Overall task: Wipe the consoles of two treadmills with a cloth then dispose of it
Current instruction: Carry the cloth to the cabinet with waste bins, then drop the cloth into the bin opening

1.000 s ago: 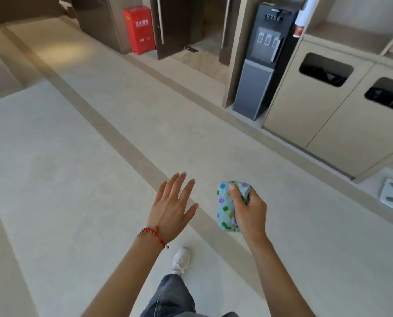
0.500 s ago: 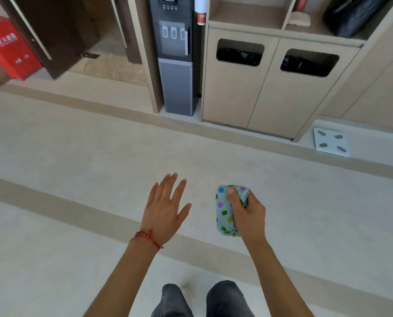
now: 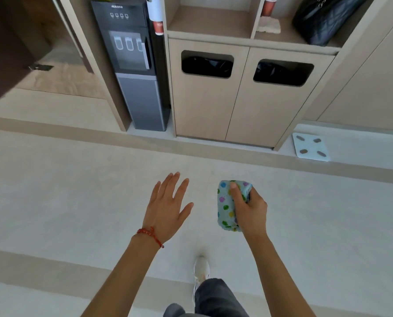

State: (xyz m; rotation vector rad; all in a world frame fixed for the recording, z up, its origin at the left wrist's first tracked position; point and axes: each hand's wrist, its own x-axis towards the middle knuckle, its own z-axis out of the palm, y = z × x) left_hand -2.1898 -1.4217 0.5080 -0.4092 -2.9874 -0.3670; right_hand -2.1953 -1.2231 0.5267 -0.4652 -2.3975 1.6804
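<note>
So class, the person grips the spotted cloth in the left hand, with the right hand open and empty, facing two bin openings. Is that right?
Not quite: the hands are swapped. The head view shows the right hand gripping the spotted cloth, while the left hand is open and empty. The two bin openings do lie ahead.

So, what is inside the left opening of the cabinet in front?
Inside the left opening of the cabinet, only a black bin liner can be seen. Whatever lies deeper is hidden by the door panel and the dark, so I cannot tell whether any rubbish is in it.
</note>
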